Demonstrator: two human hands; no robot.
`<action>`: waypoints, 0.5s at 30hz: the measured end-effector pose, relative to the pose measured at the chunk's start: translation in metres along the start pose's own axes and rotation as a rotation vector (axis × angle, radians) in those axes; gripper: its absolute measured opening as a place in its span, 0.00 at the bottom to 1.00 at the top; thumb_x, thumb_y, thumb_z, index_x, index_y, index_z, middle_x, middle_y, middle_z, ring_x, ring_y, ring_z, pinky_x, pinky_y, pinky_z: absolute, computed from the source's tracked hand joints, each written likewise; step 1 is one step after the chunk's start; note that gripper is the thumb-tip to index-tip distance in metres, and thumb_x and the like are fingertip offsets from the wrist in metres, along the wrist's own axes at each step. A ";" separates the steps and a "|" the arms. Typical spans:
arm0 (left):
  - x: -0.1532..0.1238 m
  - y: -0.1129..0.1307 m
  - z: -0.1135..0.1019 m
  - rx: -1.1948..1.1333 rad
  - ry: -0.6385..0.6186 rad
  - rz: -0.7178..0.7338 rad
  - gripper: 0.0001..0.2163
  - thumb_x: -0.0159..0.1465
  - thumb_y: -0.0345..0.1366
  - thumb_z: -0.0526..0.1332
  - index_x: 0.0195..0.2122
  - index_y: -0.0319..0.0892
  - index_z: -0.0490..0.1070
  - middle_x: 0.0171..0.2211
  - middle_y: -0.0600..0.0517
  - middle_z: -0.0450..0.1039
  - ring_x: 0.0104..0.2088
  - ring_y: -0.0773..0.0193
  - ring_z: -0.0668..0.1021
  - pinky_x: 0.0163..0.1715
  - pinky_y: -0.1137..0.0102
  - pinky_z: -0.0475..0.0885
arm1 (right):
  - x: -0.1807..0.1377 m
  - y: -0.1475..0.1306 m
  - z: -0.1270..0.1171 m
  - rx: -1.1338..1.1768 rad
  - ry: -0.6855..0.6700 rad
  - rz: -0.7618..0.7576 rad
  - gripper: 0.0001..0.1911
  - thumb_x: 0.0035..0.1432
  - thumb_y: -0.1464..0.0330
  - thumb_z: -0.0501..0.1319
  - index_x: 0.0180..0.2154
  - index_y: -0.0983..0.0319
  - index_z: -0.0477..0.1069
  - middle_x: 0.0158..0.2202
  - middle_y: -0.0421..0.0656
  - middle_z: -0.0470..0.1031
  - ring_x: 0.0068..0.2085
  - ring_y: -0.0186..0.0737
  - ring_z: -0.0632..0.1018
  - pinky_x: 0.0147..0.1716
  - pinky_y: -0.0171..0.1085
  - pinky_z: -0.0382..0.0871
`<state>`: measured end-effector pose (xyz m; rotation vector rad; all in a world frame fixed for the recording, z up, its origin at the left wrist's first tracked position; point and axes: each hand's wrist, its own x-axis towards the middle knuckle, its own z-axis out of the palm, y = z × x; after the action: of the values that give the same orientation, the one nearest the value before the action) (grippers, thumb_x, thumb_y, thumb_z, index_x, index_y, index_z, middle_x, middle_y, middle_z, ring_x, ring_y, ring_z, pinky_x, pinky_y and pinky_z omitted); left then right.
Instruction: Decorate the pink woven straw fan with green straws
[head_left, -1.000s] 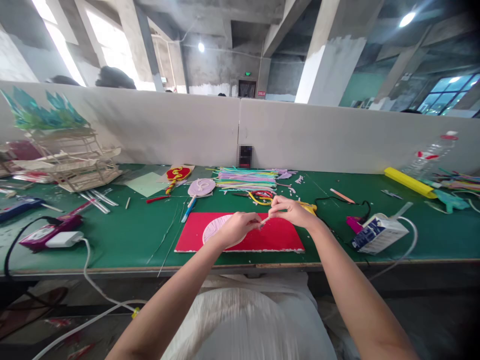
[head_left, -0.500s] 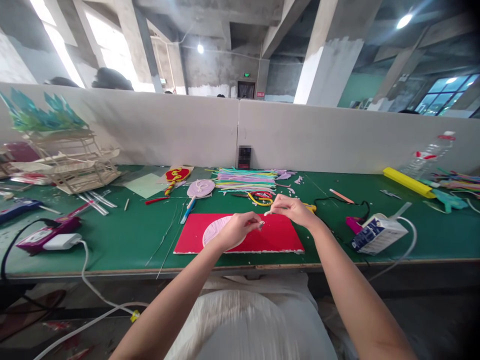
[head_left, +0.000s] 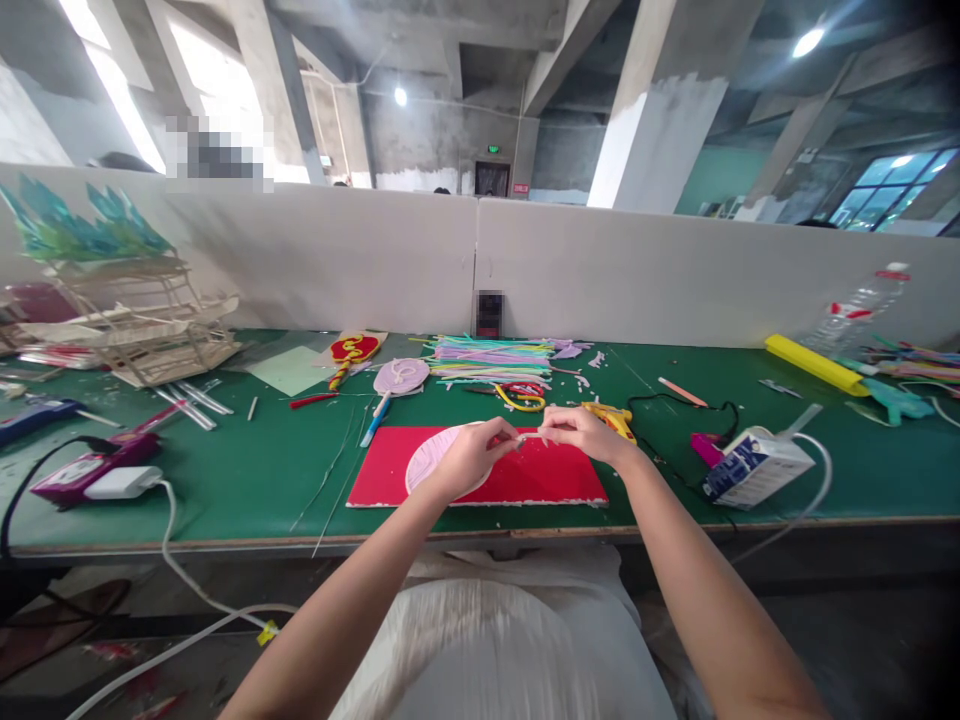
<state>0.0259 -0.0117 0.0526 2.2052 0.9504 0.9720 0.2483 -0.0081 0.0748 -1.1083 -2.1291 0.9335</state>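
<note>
My left hand (head_left: pixel 472 455) and my right hand (head_left: pixel 581 432) meet above a red mat (head_left: pixel 555 478) at the table's front. Both are pinched on the ends of one thin pale strand (head_left: pixel 529 436) stretched between their fingertips. Under my left hand a pale pink ribbed disc (head_left: pixel 426 457) lies on the mat, partly hidden by the hand. A yellow glue gun (head_left: pixel 609 415) sits just behind my right hand.
The green table (head_left: pixel 247 480) carries a bundle of pastel pipe cleaners (head_left: pixel 491 358), a pink lollipop shape (head_left: pixel 401 377), a red-and-yellow ornament (head_left: pixel 354 350), a wooden model (head_left: pixel 142 320), a carton (head_left: pixel 754 467), a bottle (head_left: pixel 862 305), chargers and cables. A white partition (head_left: pixel 600 270) stands behind.
My right hand dropped from above the mat's far edge toward my left hand. The strand now runs level between the two pinches. The glue gun behind it has come into sight.
</note>
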 end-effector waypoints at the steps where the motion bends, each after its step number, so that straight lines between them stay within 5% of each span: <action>1: 0.000 0.000 0.000 0.002 0.005 0.001 0.06 0.61 0.39 0.55 0.33 0.44 0.69 0.30 0.56 0.73 0.29 0.70 0.72 0.30 0.76 0.63 | 0.000 0.000 0.001 0.019 -0.007 0.010 0.17 0.56 0.56 0.55 0.25 0.63 0.68 0.28 0.39 0.64 0.30 0.35 0.66 0.33 0.35 0.57; 15: 0.000 0.001 0.001 0.009 0.059 -0.006 0.09 0.61 0.41 0.55 0.33 0.43 0.70 0.30 0.55 0.74 0.30 0.69 0.72 0.31 0.75 0.64 | 0.001 0.001 0.013 0.278 -0.036 0.073 0.17 0.55 0.59 0.56 0.22 0.63 0.64 0.23 0.38 0.63 0.29 0.35 0.65 0.35 0.36 0.56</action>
<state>0.0272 -0.0120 0.0524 2.1905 0.9890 1.0366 0.2389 -0.0113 0.0656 -1.0391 -1.9244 1.2477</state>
